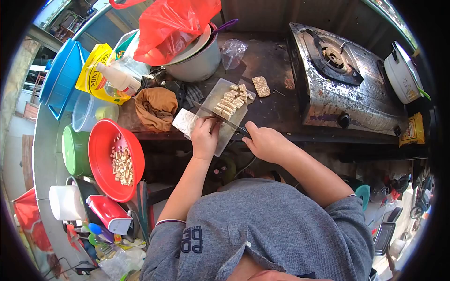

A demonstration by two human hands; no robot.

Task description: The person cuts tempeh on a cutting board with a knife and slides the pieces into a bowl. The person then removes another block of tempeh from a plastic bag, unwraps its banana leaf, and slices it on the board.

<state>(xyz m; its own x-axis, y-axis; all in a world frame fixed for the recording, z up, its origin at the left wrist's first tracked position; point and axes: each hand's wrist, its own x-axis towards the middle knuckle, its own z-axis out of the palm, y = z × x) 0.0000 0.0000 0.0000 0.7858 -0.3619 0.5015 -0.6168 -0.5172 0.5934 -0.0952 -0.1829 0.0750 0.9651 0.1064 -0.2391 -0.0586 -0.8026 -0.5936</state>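
Note:
My right hand (263,141) is closed round the black handle of a knife (220,118), whose blade reaches left across the cutting board (224,136). Beside the blade my left hand (205,134) has its fingers bent down on a white tempeh block (186,122) at the board's left edge; the fingertips are partly hidden. Several cut tempeh pieces (229,104) lie in rows on the upper part of the board. One more tempeh slab (261,86) rests on the dark table just right of the board.
A red basin (96,161) with cut pieces stands at left, near a brown cloth (157,107). Behind are a pot (199,68) and red bag (176,28). A gas stove (349,105) stands right, with a white pan (402,77) beyond it.

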